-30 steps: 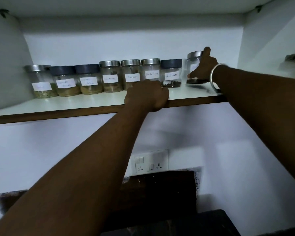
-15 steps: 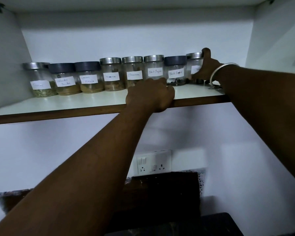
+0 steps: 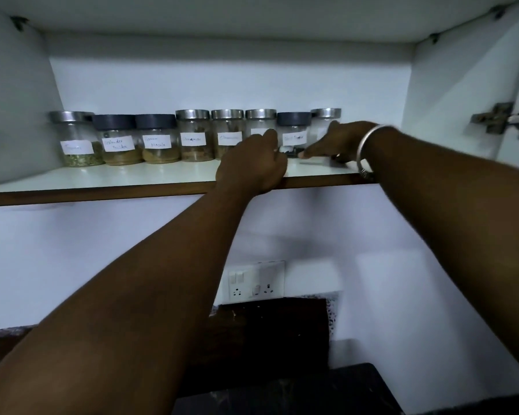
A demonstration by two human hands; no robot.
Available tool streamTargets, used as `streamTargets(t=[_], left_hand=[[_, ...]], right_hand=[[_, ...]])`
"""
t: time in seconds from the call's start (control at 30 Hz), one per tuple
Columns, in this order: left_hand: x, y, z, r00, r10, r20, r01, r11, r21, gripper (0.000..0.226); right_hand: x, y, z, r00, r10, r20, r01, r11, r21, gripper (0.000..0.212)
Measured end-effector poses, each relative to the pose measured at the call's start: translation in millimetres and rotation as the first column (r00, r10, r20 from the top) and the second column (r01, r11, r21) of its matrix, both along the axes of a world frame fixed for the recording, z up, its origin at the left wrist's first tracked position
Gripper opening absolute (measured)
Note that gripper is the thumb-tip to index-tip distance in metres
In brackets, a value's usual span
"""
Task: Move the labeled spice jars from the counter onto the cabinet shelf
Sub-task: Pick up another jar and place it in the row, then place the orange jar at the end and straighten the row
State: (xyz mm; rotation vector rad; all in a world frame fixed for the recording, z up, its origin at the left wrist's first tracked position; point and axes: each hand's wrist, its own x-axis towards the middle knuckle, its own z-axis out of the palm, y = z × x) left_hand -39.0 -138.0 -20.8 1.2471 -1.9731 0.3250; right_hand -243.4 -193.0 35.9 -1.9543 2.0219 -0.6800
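Several labeled glass spice jars stand in a row at the back of the white cabinet shelf (image 3: pixel 132 178), from the leftmost steel-lidded jar (image 3: pixel 75 139) to the rightmost steel-lidded jar (image 3: pixel 325 118). My right hand (image 3: pixel 339 142) lies low in front of that rightmost jar, fingers stretched left along the shelf toward the base of the dark-lidded black pepper jar (image 3: pixel 294 127), and holds nothing. My left hand (image 3: pixel 252 166) is curled over the shelf's front edge, hiding the lower part of a steel-lidded jar (image 3: pixel 260 121).
The cabinet's side wall carries a metal door hinge (image 3: pixel 498 118) at the right. A wall socket plate (image 3: pixel 255 283) sits below the shelf, above a dark backsplash. A dark countertop (image 3: pixel 312 393) shows at the bottom. Free shelf surface lies in front of the left jars.
My right hand set the rightmost jar into the row, let go of it and dropped to the shelf surface. My left hand stayed on the shelf edge.
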Motion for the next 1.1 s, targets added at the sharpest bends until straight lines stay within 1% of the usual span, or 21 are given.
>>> streamTargets(t=[0.03, 0.1, 0.13, 0.17, 0.2, 0.23, 0.33, 0.4, 0.47, 0.5, 0.57, 0.63, 0.67, 0.73, 0.77, 0.83, 0.9, 0.97, 1.03, 1.07, 1.1], left_hand=[[2, 7, 2, 0.997, -0.051, -0.060, 0.053, 0.998, 0.023, 0.024], [8, 23, 4, 0.951, -0.190, -0.245, 0.213, 0.975, 0.069, 0.026], [11, 33, 3, 0.907, -0.255, -0.334, 0.291, 0.955, 0.060, 0.027], [14, 41, 1, 0.860, -0.318, -0.399, 0.359, 0.933, 0.029, 0.029], [18, 53, -5, 0.821, -0.370, -0.434, 0.405, 0.914, -0.015, 0.033], [21, 65, -11, 0.801, -0.406, -0.440, 0.424, 0.904, -0.062, 0.037], [41, 110, -49, 0.797, -0.454, -0.399, 0.419, 0.891, -0.176, 0.045], [64, 140, -91, 0.812, -0.437, -0.387, 0.399, 0.899, -0.179, 0.049], [93, 167, -143, 0.834, -0.376, -0.404, 0.361, 0.925, -0.115, 0.050], [110, 181, -172, 0.844, -0.326, -0.427, 0.334, 0.941, -0.058, 0.049], [140, 205, -231, 0.854, -0.188, -0.485, 0.263, 0.961, 0.089, 0.044], [177, 233, -300, 0.862, -0.008, -0.506, 0.177, 0.942, 0.286, 0.041], [193, 246, -331, 0.861, 0.080, -0.502, 0.137, 0.914, 0.381, 0.041], [221, 275, -392, 0.849, 0.278, -0.449, 0.038, 0.816, 0.577, 0.043], [230, 291, -412, 0.833, 0.367, -0.413, -0.001, 0.748, 0.664, 0.046], [236, 315, -442, 0.801, 0.472, -0.369, 0.004, 0.612, 0.791, 0.052], [236, 331, -457, 0.817, 0.467, -0.339, 0.070, 0.502, 0.862, 0.064], [234, 341, -470, 0.857, 0.402, -0.322, 0.131, 0.435, 0.891, 0.080], [230, 345, -481, 0.880, 0.358, -0.311, 0.183, 0.348, 0.920, 0.100], [229, 344, -488, 0.887, 0.354, -0.298, 0.190, 0.310, 0.932, 0.107], [226, 342, -490, 0.890, 0.359, -0.281, 0.179, 0.292, 0.940, 0.106]], right_hand=[[7, 13, -1, 0.998, 0.021, 0.051, -0.021, 1.000, -0.004, 0.119], [32, 51, -7, 0.986, 0.087, 0.139, -0.082, 0.996, -0.045, 0.081], [42, 67, -12, 0.981, 0.129, 0.143, -0.118, 0.989, -0.084, 0.080], [50, 83, -15, 0.975, 0.177, 0.138, -0.159, 0.979, -0.129, 0.091], [60, 99, -21, 0.969, 0.201, 0.147, -0.172, 0.967, -0.189, 0.097], [68, 118, -27, 0.959, 0.230, 0.167, -0.186, 0.952, -0.241, 0.091], [94, 169, -61, 0.924, 0.277, 0.262, -0.160, 0.905, -0.393, 0.064], [123, 203, -103, 0.877, 0.345, 0.336, -0.168, 0.873, -0.458, 0.049], [155, 228, -160, 0.831, 0.411, 0.375, -0.204, 0.853, -0.481, 0.042], [171, 236, -194, 0.809, 0.431, 0.399, -0.227, 0.856, -0.464, 0.040], [198, 256, -259, 0.785, 0.438, 0.437, -0.278, 0.881, -0.383, 0.039], [228, 273, -330, 0.785, 0.407, 0.467, -0.315, 0.911, -0.265, 0.039], [239, 281, -364, 0.790, 0.397, 0.467, -0.340, 0.918, -0.206, 0.040], [262, 298, -426, 0.804, 0.374, 0.462, -0.399, 0.916, -0.046, 0.043], [271, 306, -453, 0.811, 0.361, 0.461, -0.427, 0.903, 0.044, 0.045], [282, 317, -496, 0.830, 0.299, 0.471, -0.439, 0.872, 0.219, 0.050], [289, 323, -525, 0.860, 0.205, 0.467, -0.406, 0.830, 0.382, 0.062], [293, 326, -546, 0.883, 0.198, 0.426, -0.414, 0.756, 0.507, 0.080], [292, 330, -561, 0.882, 0.283, 0.377, -0.458, 0.703, 0.544, 0.099], [290, 331, -569, 0.881, 0.320, 0.349, -0.469, 0.697, 0.543, 0.107], [288, 330, -578, 0.882, 0.334, 0.331, -0.468, 0.700, 0.540, 0.113]])
